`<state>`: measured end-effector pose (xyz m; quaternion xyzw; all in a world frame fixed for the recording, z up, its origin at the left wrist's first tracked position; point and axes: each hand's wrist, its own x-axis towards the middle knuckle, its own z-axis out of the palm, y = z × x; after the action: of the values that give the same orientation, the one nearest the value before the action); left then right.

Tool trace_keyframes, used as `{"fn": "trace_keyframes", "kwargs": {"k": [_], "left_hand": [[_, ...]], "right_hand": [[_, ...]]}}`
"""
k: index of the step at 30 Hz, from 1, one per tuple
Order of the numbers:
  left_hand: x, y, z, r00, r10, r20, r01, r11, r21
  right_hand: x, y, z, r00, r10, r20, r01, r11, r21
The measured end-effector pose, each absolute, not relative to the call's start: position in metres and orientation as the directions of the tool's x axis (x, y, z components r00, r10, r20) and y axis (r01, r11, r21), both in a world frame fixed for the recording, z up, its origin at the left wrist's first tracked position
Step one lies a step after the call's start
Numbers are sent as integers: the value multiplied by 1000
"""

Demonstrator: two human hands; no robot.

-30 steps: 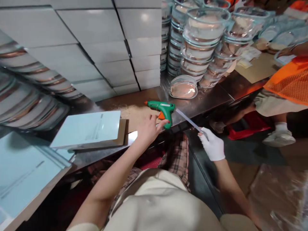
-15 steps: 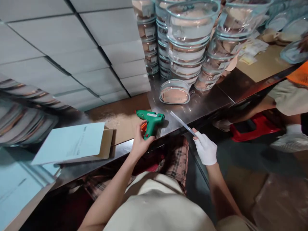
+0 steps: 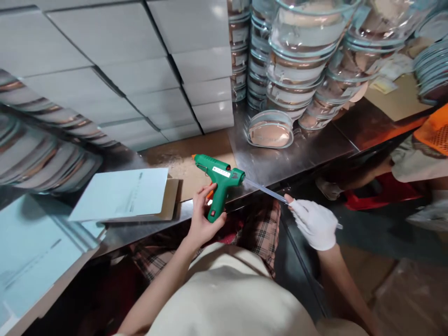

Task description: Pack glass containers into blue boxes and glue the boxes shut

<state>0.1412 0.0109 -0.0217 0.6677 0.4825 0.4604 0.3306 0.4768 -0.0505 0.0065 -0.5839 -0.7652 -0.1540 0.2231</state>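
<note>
My bare left hand [image 3: 206,210] is closed on the handle of a green glue gun [image 3: 220,182], whose orange nozzle points to the left. In my right hand [image 3: 313,224], which wears a white glove with a bare fingertip showing, a translucent glue stick [image 3: 266,189] is pinched. The far end of the stick meets the back of the glue gun; how deep it sits cannot be made out. Both hands are above the front edge of a metal table [image 3: 280,163], and brown cardboard [image 3: 196,158] lies behind the gun.
White boxes [image 3: 140,70] form a wall at the back left. Clear containers [image 3: 297,70] stand in tall stacks at the back, one small container [image 3: 270,129] before them. Light-blue printed card [image 3: 122,193] lies left. A co-worker's orange garment [image 3: 436,133] and a red stool [image 3: 381,191] are at right.
My right hand has brought the glue stick's end from apart to the back of the glue gun. The gun has tilted, its nozzle a little higher. The whole view has shifted.
</note>
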Motion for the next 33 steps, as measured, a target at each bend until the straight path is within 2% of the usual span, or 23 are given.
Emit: {"fn": "trace_keyframes", "kwargs": {"k": [2,3,5,6,7,9,11,12,14,17,20,23,27,30,33], "left_hand": [[135,11,-27,160,900,406,441,-433,786],[133,11,-29,193,874,445,470,-481,740],[130,9,-31,259,825,502,477,-562,676],[130,7,-31,286,803,523,467,-593,656],[129,5,-31,309,787,535,459,-616,641],[131,2,-31,333,773,539,456,-633,626],[134,0,-32,336,785,521,452,-620,642],[137,1,-32,334,797,503,444,-604,662],[147,7,-35,323,834,447,433,-551,714],[173,28,-36,270,904,330,447,-422,789],[203,56,-34,191,959,210,512,-280,812],[225,75,-30,114,986,119,642,-165,749],[234,72,-25,72,992,107,689,-127,713],[205,51,-7,134,970,201,639,-240,731],[127,32,33,392,856,337,438,-495,750]], "right_hand": [[480,-53,19,-109,926,363,958,196,-212],[481,-53,24,-80,972,223,925,156,-347],[479,-53,27,-136,989,-59,807,76,-586],[476,-53,25,-173,977,-121,760,55,-647],[473,-53,21,-181,977,-114,750,62,-659],[468,-54,8,-118,990,75,831,139,-538],[466,-53,-5,-109,943,314,931,207,-300],[467,-50,-10,-148,913,381,954,233,-187],[473,-38,-16,-231,876,422,964,266,-25],[490,0,-17,-291,884,365,957,268,113],[508,51,-17,-307,903,299,950,275,145],[519,92,-18,-376,869,321,926,368,87],[525,114,-24,-469,798,379,863,504,6],[529,115,-29,-471,792,388,864,503,22],[532,104,-31,-394,797,458,908,416,56]]}}
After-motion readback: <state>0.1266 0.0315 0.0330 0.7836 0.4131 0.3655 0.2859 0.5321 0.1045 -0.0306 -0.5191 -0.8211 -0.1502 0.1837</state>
